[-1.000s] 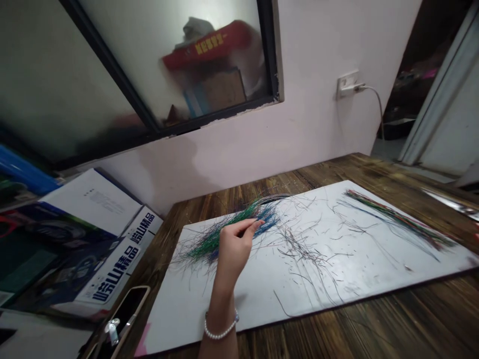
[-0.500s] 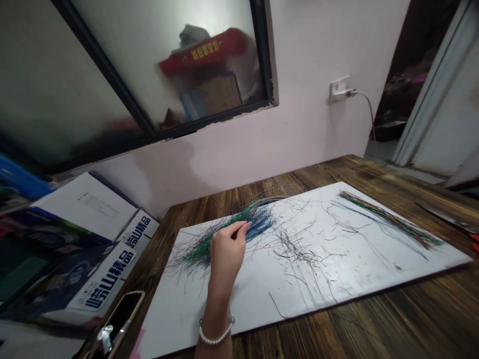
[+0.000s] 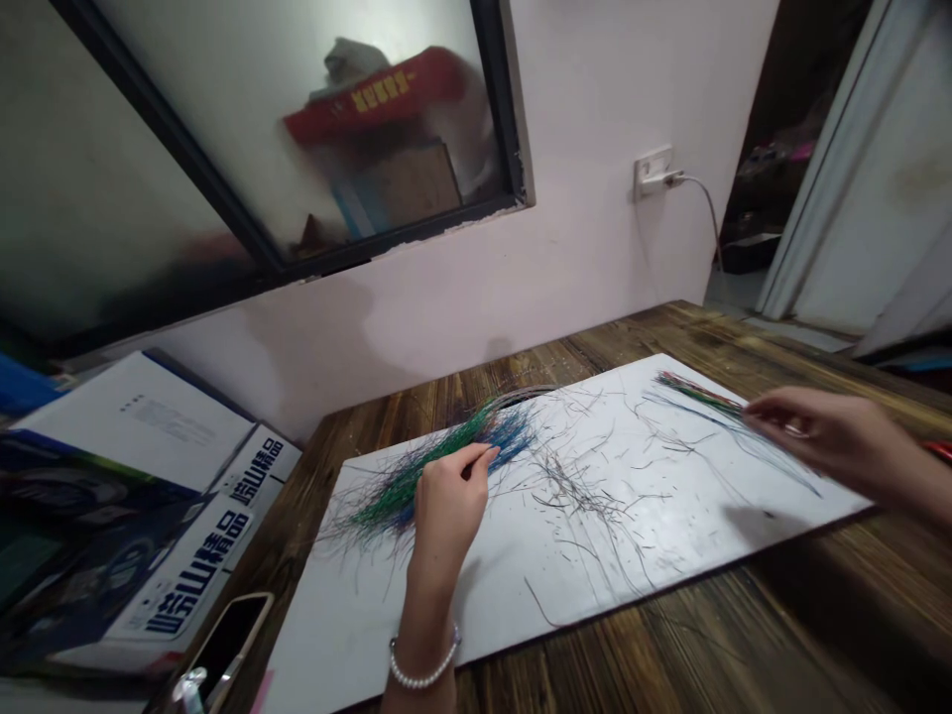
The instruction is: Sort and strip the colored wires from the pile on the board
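My left hand (image 3: 446, 503), with a pearl bracelet at the wrist, rests on a loose pile of green and blue thin strands (image 3: 438, 459) at the left of a white board (image 3: 521, 575). Its thumb and forefinger are pinched together on the strands. My right hand (image 3: 825, 436) reaches in from the right over a narrower bundle of red and green strands (image 3: 695, 394) at the board's far right. Its fingers are curled and closed at the bundle's near end; what they hold is unclear. Grey loose strands (image 3: 587, 491) are scattered over the middle of the board.
The board lies on a dark wooden table (image 3: 744, 635) against a pale wall with a window. A printed box (image 3: 149, 516) and a phone (image 3: 227, 645) lie at the left. A wall socket with a plugged cable (image 3: 658, 171) is at the back right.
My right hand has come into view from the right, over the red and green bundle. My left hand has closed its pinch on the green and blue strands. The view has shifted rightward.
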### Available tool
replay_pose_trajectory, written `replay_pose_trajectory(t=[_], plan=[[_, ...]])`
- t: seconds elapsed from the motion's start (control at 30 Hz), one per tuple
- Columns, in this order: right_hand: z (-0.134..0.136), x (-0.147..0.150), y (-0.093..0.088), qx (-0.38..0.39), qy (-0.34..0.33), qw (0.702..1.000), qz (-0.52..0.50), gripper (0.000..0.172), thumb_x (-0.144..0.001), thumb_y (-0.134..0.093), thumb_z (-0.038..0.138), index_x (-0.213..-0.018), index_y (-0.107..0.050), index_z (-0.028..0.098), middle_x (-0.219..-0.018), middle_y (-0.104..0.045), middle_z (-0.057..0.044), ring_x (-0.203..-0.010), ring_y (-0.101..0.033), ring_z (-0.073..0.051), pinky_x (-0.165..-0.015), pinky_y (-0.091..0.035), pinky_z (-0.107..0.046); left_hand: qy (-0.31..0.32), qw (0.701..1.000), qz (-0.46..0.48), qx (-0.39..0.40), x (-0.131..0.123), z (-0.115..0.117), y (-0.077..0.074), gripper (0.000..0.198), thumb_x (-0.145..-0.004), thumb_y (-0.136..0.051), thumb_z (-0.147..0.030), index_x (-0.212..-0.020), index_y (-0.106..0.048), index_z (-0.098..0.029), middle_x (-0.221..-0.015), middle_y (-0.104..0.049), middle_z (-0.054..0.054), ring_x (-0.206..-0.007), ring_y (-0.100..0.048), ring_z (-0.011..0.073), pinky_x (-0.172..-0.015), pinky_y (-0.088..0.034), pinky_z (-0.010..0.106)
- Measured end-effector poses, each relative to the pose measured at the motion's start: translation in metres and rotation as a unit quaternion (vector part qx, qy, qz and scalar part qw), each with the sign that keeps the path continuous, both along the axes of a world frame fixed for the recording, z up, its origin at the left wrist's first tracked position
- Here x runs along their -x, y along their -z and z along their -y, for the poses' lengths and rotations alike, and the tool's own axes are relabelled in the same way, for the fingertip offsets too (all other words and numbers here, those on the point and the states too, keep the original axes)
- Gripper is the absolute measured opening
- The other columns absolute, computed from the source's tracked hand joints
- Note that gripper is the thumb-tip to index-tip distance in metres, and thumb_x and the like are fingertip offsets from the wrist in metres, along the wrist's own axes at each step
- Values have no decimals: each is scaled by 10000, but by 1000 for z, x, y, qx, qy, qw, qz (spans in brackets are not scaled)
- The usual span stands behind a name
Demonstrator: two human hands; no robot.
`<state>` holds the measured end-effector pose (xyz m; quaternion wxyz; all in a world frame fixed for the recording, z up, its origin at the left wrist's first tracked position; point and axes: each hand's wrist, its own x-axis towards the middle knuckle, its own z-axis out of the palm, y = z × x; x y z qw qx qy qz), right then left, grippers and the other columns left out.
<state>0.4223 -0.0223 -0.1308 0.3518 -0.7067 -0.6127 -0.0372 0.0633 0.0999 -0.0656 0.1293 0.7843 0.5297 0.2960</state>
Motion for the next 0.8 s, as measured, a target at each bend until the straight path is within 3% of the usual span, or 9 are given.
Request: replay_pose_trajectory(t=[0.1, 0.17, 0.3, 0.4, 0.6, 0.8], plan=[[-31, 52, 10, 108, -161, 981, 19, 53, -813, -588, 202, -803, -639, 206, -717, -666, -22, -615, -603, -133, -571, -458, -238, 27, 999, -19, 10, -1, 4, -2, 195, -834, -553, -341, -831, -734, -267, -840, -742, 30, -747, -659, 208, -652, -443, 281], [-55, 95, 17, 167, -222, 960, 39, 53, -774, -647, 158, -812, -655, 195, -751, -672, -12, -636, -610, -123, -579, -462, -224, 40, 999, -28, 12, -1, 7, -4, 193, -837, -549, -327, -818, -734, -272, -818, -741, 28, -730, -658, 206, -642, -438, 278], [-92, 152, 28, 239, -216, 943, 81, 139, -891, -564, 263, -930, -618, 140, -964, -636, -47, -796, -613, -152, -710, -513, -324, 46, 998, -36, 9, 1, 13, -8, 203, -845, -535, -316, -836, -734, -278, -826, -740, 35, -732, -656, 210, -635, -436, 280], [-105, 161, 35, 283, -186, 936, 94, 187, -900, -558, 299, -986, -608, 140, -1004, -627, -54, -848, -617, -168, -748, -522, -358, 46, 998, -35, 5, 3, 15, -11, 196, -839, -543, -308, -845, -738, -284, -828, -740, 41, -742, -659, 210, -637, -440, 276], [-113, 148, 48, 340, -157, 925, 71, 195, -908, -548, 306, -993, -610, 141, -981, -637, -49, -830, -625, -162, -734, -530, -347, 49, 999, -21, 10, 3, 18, -11, 187, -830, -556, -291, -812, -742, -290, -789, -738, 36, -719, -662, 199, -640, -448, 267], [-115, 136, 43, 318, -161, 934, -3, 196, -905, -552, 308, -964, -614, 132, -943, -642, -39, -813, -626, -160, -722, -530, -340, 46, 999, -16, 13, 4, 17, -10, 186, -831, -555, -303, -826, -740, -290, -817, -741, 42, -749, -669, 211, -655, -457, 282]])
